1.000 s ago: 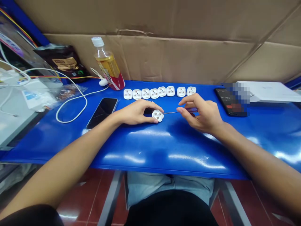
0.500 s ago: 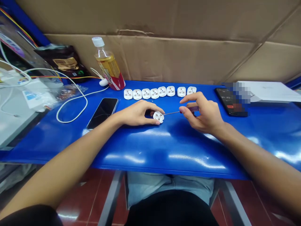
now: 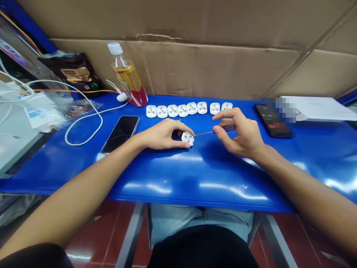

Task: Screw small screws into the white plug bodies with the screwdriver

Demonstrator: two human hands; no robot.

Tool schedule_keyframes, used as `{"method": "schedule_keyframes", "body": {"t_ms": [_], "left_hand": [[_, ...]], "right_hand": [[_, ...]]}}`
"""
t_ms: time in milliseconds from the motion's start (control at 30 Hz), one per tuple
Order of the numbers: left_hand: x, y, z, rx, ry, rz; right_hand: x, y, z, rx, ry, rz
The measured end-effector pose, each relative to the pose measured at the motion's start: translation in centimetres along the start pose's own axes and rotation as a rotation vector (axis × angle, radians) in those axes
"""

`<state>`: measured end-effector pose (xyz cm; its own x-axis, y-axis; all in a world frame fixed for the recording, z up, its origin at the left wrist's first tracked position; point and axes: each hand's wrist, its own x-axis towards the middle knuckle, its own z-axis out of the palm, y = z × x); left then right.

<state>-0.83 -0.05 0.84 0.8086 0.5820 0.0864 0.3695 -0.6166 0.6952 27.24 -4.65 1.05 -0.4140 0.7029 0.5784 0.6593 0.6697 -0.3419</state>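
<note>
Blue table edge (image 3: 195, 204); left hand (image 3: 163, 134) grips plug (image 3: 187, 138), right hand (image 3: 241, 133) screwdriver (image 3: 205, 131).

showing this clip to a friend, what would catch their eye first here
The glossy blue table stands out first, with a row of eight round white plug pieces along its far side. In front of that row and near the middle, the left hand pinches a ninth piece, while the right hand points a small purple-handled screwdriver at it.
</note>
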Motion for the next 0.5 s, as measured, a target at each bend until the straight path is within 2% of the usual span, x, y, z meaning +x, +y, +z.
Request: {"method": "schedule_keyframes", "body": {"t_ms": [67, 200, 333, 500], "left_hand": [[-0.01, 0.04, -0.01, -0.002, -0.001, -0.002], [0.00, 0.12, -0.04, -0.024, -0.013, -0.007], [0.04, 0.09, -0.02, -0.022, -0.014, 0.000], [0.06, 0.04, 0.04, -0.033, -0.019, -0.003]], "right_hand": [[-0.02, 0.00, 0.01, -0.038, 0.014, 0.012], [0.02, 0.01, -0.03, 0.057, -0.030, -0.015], [0.10, -0.05, -0.05, -0.013, 0.021, -0.022], [0.12, -0.11, -0.11, 0.054, -0.024, -0.005]]}}
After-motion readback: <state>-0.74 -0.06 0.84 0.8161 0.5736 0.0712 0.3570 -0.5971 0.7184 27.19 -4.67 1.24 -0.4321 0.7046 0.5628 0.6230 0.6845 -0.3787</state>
